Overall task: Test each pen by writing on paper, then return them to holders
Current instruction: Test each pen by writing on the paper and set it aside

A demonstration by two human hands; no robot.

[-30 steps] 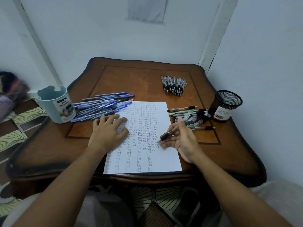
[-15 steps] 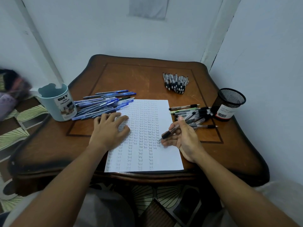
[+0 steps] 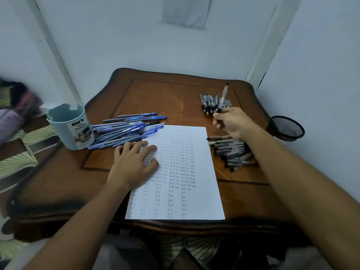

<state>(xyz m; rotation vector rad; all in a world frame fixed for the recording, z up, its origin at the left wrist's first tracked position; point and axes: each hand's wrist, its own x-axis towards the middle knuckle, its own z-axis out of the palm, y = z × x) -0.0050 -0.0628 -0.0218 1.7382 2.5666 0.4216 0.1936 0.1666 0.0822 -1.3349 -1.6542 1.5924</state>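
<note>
Judging by the paper [image 3: 175, 172], the testing was well along: most of the sheet was filled with rows of the word "Test", with only the lower right part blank. The left hand [image 3: 132, 164] lay flat on the sheet's left edge, fingers spread, holding nothing. The right hand [image 3: 231, 121] hovered over the far row of black pens [image 3: 209, 103], its grip pinching one clear pen [image 3: 224, 94] near the dark end, barrel pointing up and away. That row looked like the tested lot, though this was a guess. Another heap of dark pens [image 3: 231, 152] lay just right of the paper, and blue pens [image 3: 126, 131] sprawled left of it. Both holders, the pale blue cup [image 3: 70, 127] and the black mesh cup [image 3: 286, 128], appeared empty, so the returning step was not yet begun.
</note>
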